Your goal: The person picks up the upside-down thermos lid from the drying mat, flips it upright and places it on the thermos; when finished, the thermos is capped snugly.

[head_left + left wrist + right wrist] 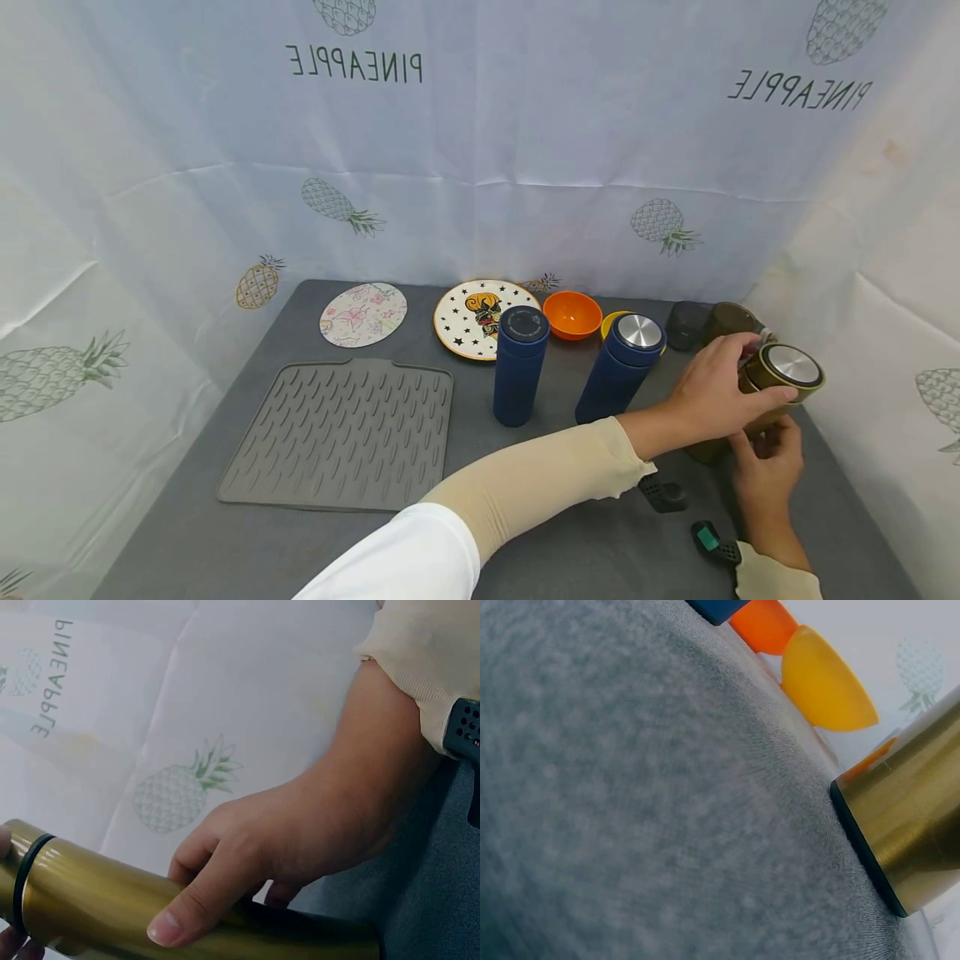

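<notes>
A gold thermos bottle (762,423) with a steel-topped lid (795,367) stands at the right of the table, its dark base at the grey surface in the right wrist view. My left hand (712,387) reaches across and grips it around the lid end, thumb on the near side. Lower down, my right hand (772,475) holds the body. In the left wrist view that right hand (255,844) wraps the gold body, thumb lying along it, while left fingertips show at the lid edge. Neither hand appears in the right wrist view.
Two blue thermos bottles (517,379) stand left of the hands. Behind them are an orange bowl (572,315), a yellow bowl (825,679), a starred plate (453,321) and a floral plate (363,315). Dark cups (686,327) sit back right; a grey ridged mat (345,433) lies left.
</notes>
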{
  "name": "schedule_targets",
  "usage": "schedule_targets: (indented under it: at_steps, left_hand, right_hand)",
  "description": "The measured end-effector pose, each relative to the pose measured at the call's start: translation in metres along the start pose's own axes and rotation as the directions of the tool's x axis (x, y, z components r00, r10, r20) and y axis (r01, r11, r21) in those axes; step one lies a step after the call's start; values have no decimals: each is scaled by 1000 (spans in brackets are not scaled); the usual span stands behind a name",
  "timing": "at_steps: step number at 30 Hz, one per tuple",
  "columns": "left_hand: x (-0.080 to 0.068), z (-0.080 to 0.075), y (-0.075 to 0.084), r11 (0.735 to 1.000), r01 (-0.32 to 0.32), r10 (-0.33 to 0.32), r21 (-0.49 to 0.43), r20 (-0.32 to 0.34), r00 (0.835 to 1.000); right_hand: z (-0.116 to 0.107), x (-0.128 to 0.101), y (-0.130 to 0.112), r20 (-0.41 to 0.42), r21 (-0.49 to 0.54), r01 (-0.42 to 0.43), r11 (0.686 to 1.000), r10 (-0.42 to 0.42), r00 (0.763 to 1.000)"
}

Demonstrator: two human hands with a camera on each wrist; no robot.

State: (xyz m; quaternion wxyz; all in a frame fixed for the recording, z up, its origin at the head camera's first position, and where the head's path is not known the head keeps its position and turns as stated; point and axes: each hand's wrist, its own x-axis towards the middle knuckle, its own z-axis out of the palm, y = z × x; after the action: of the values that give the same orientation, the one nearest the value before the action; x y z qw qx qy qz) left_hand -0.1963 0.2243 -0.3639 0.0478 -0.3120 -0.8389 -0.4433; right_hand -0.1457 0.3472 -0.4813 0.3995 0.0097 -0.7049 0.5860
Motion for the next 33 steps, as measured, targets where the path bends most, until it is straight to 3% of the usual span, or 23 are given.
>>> schedule_targets:
  at_steps: [6, 13, 21, 24, 27, 31, 33]
  left_hand:
    - [0, 2, 0, 999, 9, -11, 41, 45, 999]
    - [11, 11, 6, 995, 81, -86, 61, 88, 992]
    - [29, 16, 12, 987, 140, -148, 81, 105, 983]
    - [28, 13, 10, 985, 133, -143, 114, 93, 985]
    - [23, 7, 6, 989, 93, -101, 115, 70, 992]
    - [14, 0, 1, 997, 27, -29, 66, 32, 999]
    - [10, -2, -3, 999, 12, -12, 31, 18, 1000]
  right_hand:
    - [-4, 1, 20, -14, 33, -48, 998, 49, 999]
    - [-3, 0, 19, -3, 19, -34, 999, 34, 999]
    - [2, 0, 1, 20, 202, 59, 978, -64, 998]
    - [2, 0, 5, 19, 227, 59, 972, -65, 998]
    - [-1, 0, 14, 4, 149, 37, 988, -38, 999]
    - [-4, 2, 23, -19, 57, -18, 998, 19, 1000]
    - [-4, 3, 25, -22, 67, -35, 997, 37, 999]
